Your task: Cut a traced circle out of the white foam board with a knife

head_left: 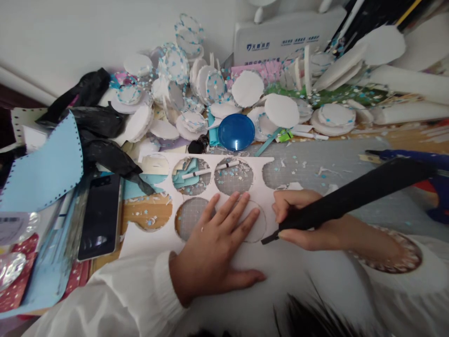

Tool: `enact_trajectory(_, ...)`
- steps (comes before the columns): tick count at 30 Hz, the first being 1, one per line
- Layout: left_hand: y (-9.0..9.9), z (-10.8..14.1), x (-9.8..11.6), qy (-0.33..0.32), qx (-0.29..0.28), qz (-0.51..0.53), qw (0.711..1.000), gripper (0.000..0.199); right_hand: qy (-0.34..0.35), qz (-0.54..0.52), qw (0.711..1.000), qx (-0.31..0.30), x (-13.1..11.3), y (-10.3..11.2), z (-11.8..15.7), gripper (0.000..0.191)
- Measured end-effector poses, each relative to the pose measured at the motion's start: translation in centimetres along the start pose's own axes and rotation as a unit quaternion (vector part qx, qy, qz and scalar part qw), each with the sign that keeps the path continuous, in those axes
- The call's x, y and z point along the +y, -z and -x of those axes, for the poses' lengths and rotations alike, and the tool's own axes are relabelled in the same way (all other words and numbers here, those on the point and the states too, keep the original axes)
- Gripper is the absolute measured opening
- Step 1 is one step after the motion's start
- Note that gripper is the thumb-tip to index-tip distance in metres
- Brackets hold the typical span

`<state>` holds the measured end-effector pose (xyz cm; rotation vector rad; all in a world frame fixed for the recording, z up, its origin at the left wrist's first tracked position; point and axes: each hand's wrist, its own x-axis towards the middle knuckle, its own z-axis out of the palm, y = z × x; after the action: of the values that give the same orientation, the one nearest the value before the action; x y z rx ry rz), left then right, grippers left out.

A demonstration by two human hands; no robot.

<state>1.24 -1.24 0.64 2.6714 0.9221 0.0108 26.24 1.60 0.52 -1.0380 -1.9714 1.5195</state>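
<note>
My left hand point(222, 241) lies flat with its fingers spread on a white foam sheet point(213, 196). Several round holes are cut through this sheet. Under and beside my fingers a circle outline point(261, 215) shows on the white surface. My right hand point(312, 224) is closed around a long black-handled craft knife point(351, 194), tilted up to the right. Its narrow dark tip meets the sheet, or sits just over it, at the lower right of the outline. Whether the tip has cut in there, I cannot tell.
Many white foam discs point(247, 89) are heaped along the back, with a round blue lid point(236, 132) in front. A grey cutting mat point(312, 164) lies beneath, strewn with scraps. At left are a phone point(100, 215) and blue sheets point(45, 164); a blue tool point(438, 187) is at right.
</note>
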Motion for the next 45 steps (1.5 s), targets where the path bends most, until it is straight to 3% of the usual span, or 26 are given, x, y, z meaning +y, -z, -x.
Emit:
enact_trajectory(13, 0.1, 0.1, 0.1, -0.003, 0.005, -0.001, 1.000, 0.098, 0.008, 0.010, 1.000, 0.007, -0.2, 0.2, 0.0, 0.020)
enact_trajectory(21, 0.0, -0.1, 0.1, -0.003, 0.010, -0.004, 1.000, 0.098, 0.041, 0.075, 0.996, 0.012, -0.1, -0.6, 0.2, 0.025)
enact_trajectory(31, 0.0, 0.1, 0.1, -0.005, 0.006, 0.007, 1.000, 0.099, 0.109, 0.104, 0.988, 0.032, 0.6, 0.0, 0.1, 0.021)
enact_trajectory(35, 0.1, 0.0, 0.1, -0.006, 0.004, 0.008, 1.000, 0.099, 0.106, 0.104, 0.988, 0.037, 1.0, 0.2, 0.2, 0.025)
enact_trajectory(41, 0.2, -0.1, 0.1, -0.006, 0.008, 0.018, 1.000, 0.098, 0.057, -0.003, 0.998, 0.020, 1.4, 1.0, 0.3, 0.022)
enact_trajectory(45, 0.2, -0.1, 0.1, -0.006, 0.014, 0.028, 0.999, 0.097, 0.044, 0.002, 0.999, 0.014, 1.0, 1.1, 0.1, 0.023)
